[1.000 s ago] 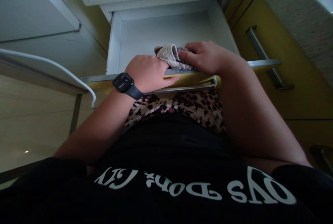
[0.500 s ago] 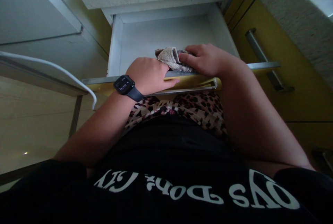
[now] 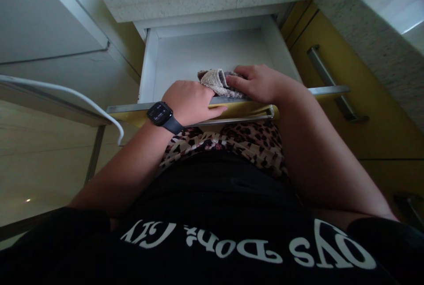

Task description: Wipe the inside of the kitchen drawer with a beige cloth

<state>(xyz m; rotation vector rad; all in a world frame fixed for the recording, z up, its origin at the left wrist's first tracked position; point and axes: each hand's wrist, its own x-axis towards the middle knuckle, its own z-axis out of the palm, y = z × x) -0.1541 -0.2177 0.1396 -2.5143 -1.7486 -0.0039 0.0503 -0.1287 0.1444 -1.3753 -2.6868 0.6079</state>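
Note:
A white drawer (image 3: 185,53) is pulled out in front of my body, its yellow front (image 3: 236,109) facing me. My left hand (image 3: 188,102), with a dark watch (image 3: 160,113) on the wrist, wraps over the top edge of that front. Its thumb lies on the outside, while the fingers bend inside and are partly hidden. Just inside the front edge, a crumpled grey-brown cloth (image 3: 215,82) sits under my right hand (image 3: 260,83). The right thumb and fingers close on the cloth, and part of it is covered by them.
A stone countertop (image 3: 185,2) overhangs the back of the drawer. On the right are yellow cabinet fronts with a metal handle (image 3: 326,71). A white cable (image 3: 76,93) hangs at the left, near a pale cabinet panel (image 3: 43,16).
The whole view has shifted slightly, so the drawer and hands appear a little lower. Both hands keep nearly the same place on the drawer front and the cloth.

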